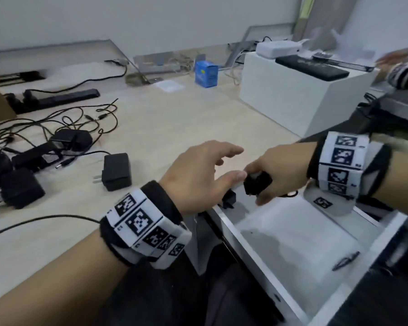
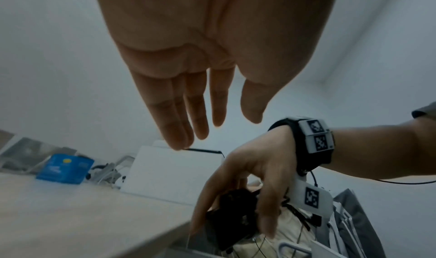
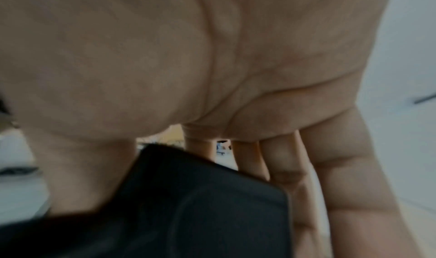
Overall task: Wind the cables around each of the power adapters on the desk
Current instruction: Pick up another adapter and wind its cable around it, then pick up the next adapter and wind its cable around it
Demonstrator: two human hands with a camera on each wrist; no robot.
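Note:
My right hand [image 1: 260,191] grips a small black power adapter [image 1: 257,182] from above, over the back left corner of an open white drawer [image 1: 233,229]. Its cable looks wound round it; the left wrist view shows the adapter [image 2: 235,206] dark and blurred under the curled fingers [image 2: 266,215]. In the right wrist view the adapter [image 3: 200,206] fills the bottom. My left hand [image 1: 222,161] hovers just left of it, fingers straight and holding nothing. Another small black adapter [image 1: 229,200] lies in the drawer corner. Several adapters with loose cables [image 1: 57,128] lie at the desk's left, one [image 1: 117,171] nearest.
A white box [image 1: 292,95] with devices on top stands at the back right of the desk. A blue carton [image 1: 205,74] and a black power strip [image 1: 57,97] lie near the wall. A dark clip [image 1: 345,261] lies in the drawer. Another person's hand [image 1: 400,67] shows at the far right.

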